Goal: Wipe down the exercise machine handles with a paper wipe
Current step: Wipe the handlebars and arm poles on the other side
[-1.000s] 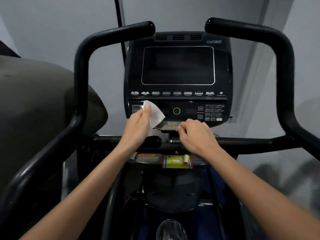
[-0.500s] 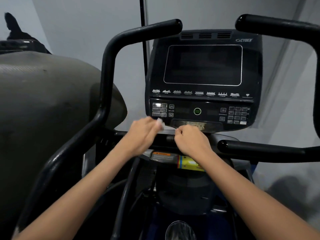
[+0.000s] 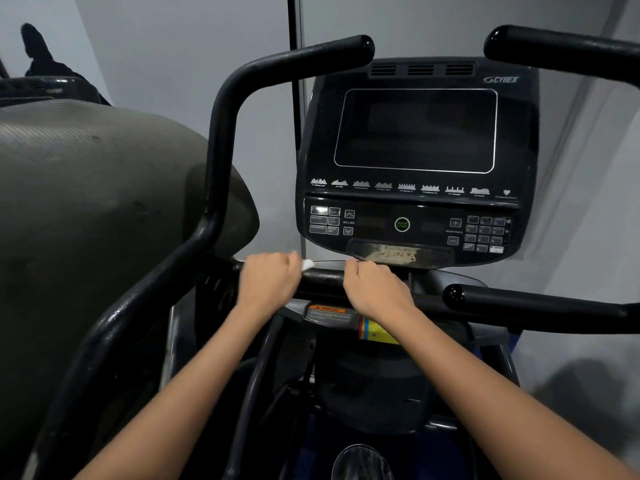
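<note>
at frame centre both hands curl over the low bar (image 3: 323,278) under the console (image 3: 415,161); the left hand (image 3: 268,282) clamps the wipe (image 3: 307,264) against it, a white corner poking out, and the right hand (image 3: 375,289) grips the bare bar beside it

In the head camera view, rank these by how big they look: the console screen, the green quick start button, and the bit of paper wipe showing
1. Console screen
2. Quick start button
3. Paper wipe, mostly hidden in the left hand; only a tip shows, so its rank against the button is unsure.
</note>
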Demonstrator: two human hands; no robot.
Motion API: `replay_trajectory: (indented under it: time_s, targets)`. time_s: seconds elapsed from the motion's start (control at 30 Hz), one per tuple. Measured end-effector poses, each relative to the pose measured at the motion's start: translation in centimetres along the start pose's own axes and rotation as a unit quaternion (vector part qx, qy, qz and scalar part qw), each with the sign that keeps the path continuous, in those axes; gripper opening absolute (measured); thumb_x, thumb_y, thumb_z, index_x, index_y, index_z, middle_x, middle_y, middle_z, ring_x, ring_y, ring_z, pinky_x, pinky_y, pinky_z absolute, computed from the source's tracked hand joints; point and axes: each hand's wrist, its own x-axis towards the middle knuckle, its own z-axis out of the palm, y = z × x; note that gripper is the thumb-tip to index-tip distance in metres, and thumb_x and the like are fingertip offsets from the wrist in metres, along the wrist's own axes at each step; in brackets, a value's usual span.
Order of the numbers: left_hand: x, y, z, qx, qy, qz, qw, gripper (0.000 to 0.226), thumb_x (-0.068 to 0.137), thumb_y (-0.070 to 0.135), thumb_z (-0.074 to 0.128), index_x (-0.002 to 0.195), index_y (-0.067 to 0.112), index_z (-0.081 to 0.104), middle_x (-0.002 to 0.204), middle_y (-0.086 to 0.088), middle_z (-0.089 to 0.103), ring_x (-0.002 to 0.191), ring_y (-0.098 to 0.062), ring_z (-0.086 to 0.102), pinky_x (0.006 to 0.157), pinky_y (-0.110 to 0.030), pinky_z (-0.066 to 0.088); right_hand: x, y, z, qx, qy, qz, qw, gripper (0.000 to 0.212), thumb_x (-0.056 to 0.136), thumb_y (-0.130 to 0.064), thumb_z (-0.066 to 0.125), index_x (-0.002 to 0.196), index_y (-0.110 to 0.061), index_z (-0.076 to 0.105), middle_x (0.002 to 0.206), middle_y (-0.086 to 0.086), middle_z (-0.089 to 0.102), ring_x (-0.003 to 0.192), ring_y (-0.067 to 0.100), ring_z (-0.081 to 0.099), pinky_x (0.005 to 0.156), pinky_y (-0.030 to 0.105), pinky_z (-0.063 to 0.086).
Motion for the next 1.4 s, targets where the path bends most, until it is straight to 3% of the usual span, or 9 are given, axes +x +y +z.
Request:
replay_trajectory:
  time_s: [0.23,0.3,0.4,0.53,0.7,0.83,1.1,1.23,1.4]
  targets:
    - [-3.5,-0.3,2.2,-0.076,0.131,0.183,0.971,0.032,0.108,0.03,0.03,0.104,0.021,0.06,0.09,0.009,0.054,0.085,-0.013,0.048,0.084,-0.03,0.036,0.3,0.1,1.1,0.029,-0.011,0.011,0.999,0.044,0.102,-0.032,0.015,0.095,-0.015,0.054,0.115,0.014,0.064,0.1,0.034,0.055,0.077,0.04,0.035]
    - [-2.4,-2.5,1.8,-0.04,0.125,0.173,0.976,0.035,0.106,0.031,0.028,0.09,0.021,0.058,0.08,0.005,0.054,0.078,-0.021,0.052,0.077,-0.035,0.038,0.2,0.1,0.9,0.047,-0.013,0.013,0.999,0.043,0.103,-0.033,0.017,0.091,-0.014,0.054,0.111,0.013,0.064,0.093,0.031,0.052,0.078,0.04,0.036]
    - [-0.2,-3.0,0.3,0.022,0.029,0.056,0.998,0.037,0.101,0.029,0.03,0.07,0.016,0.044,0.071,-0.007,0.059,0.073,-0.037,0.058,0.064,-0.038,0.037,0.3,-0.1,0.5,0.07,-0.033,0.018,0.997,0.036,0.104,-0.026,0.02,0.089,-0.014,0.05,0.115,0.014,0.061,0.107,0.036,0.053,0.081,0.041,0.036]
    - [2.3,-0.4,-0.4,0.109,-0.115,0.002,0.987,0.051,0.092,0.034,0.018,0.107,0.008,0.059,0.106,-0.018,0.066,0.097,-0.041,0.062,0.067,-0.035,0.033,1.1,-0.4,0.8,0.097,-0.066,0.044,0.992,0.029,0.101,-0.016,0.018,0.084,-0.018,0.042,0.126,0.019,0.054,0.118,0.039,0.047,0.093,0.044,0.039]
    - [-1.7,2.8,0.8,-0.038,0.073,0.117,0.99,0.037,0.105,0.03,0.037,0.076,0.019,0.056,0.073,-0.001,0.062,0.072,-0.028,0.059,0.068,-0.037,0.037,1.3,-0.5,1.3,0.102,-0.053,0.054,0.992,0.031,0.102,-0.02,0.017,0.102,-0.015,0.047,0.134,0.018,0.054,0.123,0.04,0.047,0.097,0.046,0.039]
    - [-2.5,-1.3,1.6,-0.061,0.11,0.168,0.978,0.033,0.106,0.033,0.031,0.089,0.021,0.057,0.079,0.007,0.053,0.077,-0.019,0.05,0.078,-0.033,0.037,1.1,-0.5,1.2,0.114,-0.063,0.053,0.99,0.04,0.102,-0.02,0.017,0.108,-0.011,0.056,0.131,0.017,0.056,0.12,0.039,0.048,0.1,0.049,0.04]
    - [3.2,0.1,-0.6,0.032,-0.148,-0.063,0.987,0.049,0.101,0.036,0.026,0.105,0.006,0.066,0.113,-0.02,0.066,0.107,-0.039,0.061,0.074,-0.036,0.036,0.7,-0.8,0.9,0.175,-0.056,0.094,0.979,0.029,0.099,-0.015,0.021,0.097,-0.009,0.049,0.119,0.02,0.056,0.113,0.04,0.056,0.098,0.05,0.045]
    - [-2.2,4.1,0.1,-0.013,0.025,0.105,0.994,0.034,0.101,0.025,0.025,0.088,0.021,0.056,0.091,-0.006,0.066,0.088,-0.031,0.062,0.078,-0.04,0.045,0.9,-1.0,1.2,0.185,-0.04,0.102,0.977,0.035,0.102,-0.03,0.013,0.099,-0.014,0.044,0.125,0.018,0.056,0.117,0.039,0.05,0.094,0.044,0.04]
    - [-4.2,-0.6,2.3,-0.079,0.117,0.208,0.968,0.033,0.107,0.032,0.034,0.124,0.018,0.059,0.113,0.004,0.06,0.106,-0.018,0.053,0.101,-0.034,0.038,0.8,-0.9,1.3,0.224,-0.052,0.101,0.968,0.068,0.093,-0.052,0.006,0.128,-0.017,0.053,0.134,0.014,0.054,0.123,0.036,0.049,0.104,0.054,0.042]
